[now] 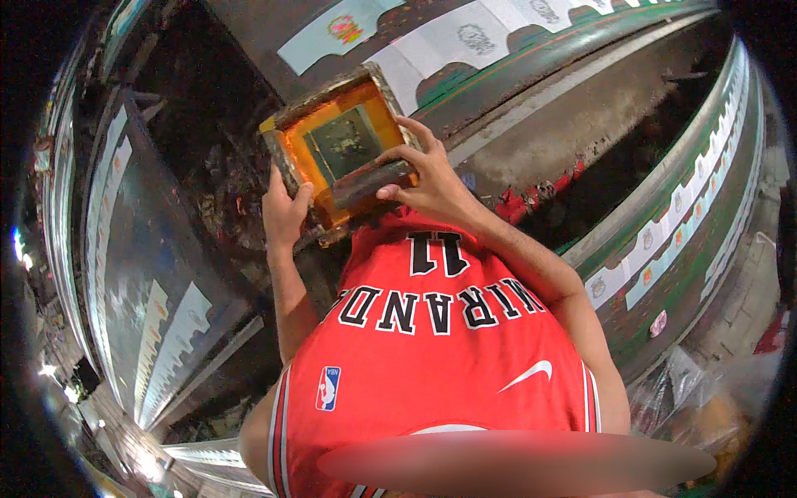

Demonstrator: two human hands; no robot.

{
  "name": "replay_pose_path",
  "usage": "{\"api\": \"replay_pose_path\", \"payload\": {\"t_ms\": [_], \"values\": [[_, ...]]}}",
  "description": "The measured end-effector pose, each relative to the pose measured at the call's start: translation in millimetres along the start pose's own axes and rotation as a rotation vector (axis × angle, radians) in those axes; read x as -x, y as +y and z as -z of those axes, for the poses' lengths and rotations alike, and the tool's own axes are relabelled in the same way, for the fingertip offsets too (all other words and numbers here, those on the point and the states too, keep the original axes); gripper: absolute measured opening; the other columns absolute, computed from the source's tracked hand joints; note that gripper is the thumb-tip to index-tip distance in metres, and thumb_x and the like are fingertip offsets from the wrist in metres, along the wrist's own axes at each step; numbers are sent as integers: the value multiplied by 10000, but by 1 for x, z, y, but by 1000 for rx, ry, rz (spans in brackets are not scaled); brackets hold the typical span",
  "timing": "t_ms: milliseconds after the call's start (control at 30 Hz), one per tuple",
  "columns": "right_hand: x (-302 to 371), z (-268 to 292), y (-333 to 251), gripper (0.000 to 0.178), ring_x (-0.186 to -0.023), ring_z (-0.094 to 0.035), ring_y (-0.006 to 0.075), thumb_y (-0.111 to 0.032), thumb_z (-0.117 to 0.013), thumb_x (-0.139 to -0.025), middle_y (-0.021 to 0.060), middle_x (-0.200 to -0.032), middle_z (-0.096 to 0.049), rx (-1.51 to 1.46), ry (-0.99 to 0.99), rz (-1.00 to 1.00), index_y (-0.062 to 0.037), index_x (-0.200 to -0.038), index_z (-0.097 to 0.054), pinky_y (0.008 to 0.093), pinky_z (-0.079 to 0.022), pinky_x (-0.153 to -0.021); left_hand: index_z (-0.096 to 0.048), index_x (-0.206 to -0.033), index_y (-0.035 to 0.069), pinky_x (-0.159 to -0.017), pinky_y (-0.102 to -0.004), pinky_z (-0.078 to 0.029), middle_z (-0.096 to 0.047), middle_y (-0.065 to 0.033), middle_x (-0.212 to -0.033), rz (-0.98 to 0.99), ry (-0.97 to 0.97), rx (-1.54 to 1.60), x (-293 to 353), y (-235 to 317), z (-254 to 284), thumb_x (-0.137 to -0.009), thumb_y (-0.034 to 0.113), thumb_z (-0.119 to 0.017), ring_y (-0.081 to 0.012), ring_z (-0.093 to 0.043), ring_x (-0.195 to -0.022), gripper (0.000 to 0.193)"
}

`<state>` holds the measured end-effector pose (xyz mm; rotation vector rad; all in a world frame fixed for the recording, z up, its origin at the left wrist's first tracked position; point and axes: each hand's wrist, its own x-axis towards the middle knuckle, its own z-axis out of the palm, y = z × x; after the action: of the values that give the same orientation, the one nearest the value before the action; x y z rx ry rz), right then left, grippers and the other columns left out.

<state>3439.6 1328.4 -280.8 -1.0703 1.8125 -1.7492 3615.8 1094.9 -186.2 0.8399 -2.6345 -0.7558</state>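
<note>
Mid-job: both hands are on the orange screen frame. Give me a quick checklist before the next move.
1. Left hand grips the near left edge of the square wooden-framed printing screen with orange mesh: ok.
2. Right hand grips its right side, over the dark squeegee bar lying on the mesh: ok.
3. Screen level: not ok, it is rotated and looks tilted.
4. Screen set down on the long dark printing table: cannot tell.
5. Aligned with a white cloth piece: not ok, it sits beside the row.
6. Ink on the mesh: cannot tell.
</note>
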Motion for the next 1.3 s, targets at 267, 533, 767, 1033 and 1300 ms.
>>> {"api": "replay_pose_path", "payload": {"t_ms": [267,533,767,1033,1300], "values": [[1,27,72,509,-1600,-302,472,-314,-974,-823,185,-1753,-289,113,-157,59,-172,-1262,-759,565,-376,-1277,-456,-1582,-20,-783,-351,-575,-769,-95,-996,96,76,203,35,-48,-98,-993,268,-734,-187,-728,-842,712],[-20,35,148,571,-1623,-304,446,-361,-977,-814,195,-1745,-308,169,-175,190,-174,-1308,-760,541,-361,-1293,-481,-1575,-3,-965,-393,-553,-772,-153,-1239,192,107,262,22,-69,-159,-975,344,-767,-264,-746,-1074,750],[-51,104,204,596,-1608,-344,394,-419,-951,-832,163,-1729,-348,96,-144,176,-134,-1318,-759,519,-399,-1279,-501,-1529,-41,-856,-448,-610,-814,-201,-1040,106,148,155,-47,-35,-225,-927,381,-776,-368,-813,-979,784],[-34,140,225,605,-1573,-395,433,-434,-962,-797,190,-1702,-398,243,-37,118,-150,-1288,-751,564,-387,-1270,-438,-1583,-111,-976,-401,-593,-794,-233,-1214,94,54,257,-68,-42,-288,-926,391,-818,-336,-787,-1135,910],[-9,123,151,611,-1528,-417,465,-413,-980,-762,217,-1685,-416,470,147,118,-178,-1276,-748,599,-361,-1245,-511,-1559,-37,-981,-348,-574,-802,-137,-1231,-78,-83,566,-100,-33,-261,-946,294,-799,-166,-751,-1101,754]]}}
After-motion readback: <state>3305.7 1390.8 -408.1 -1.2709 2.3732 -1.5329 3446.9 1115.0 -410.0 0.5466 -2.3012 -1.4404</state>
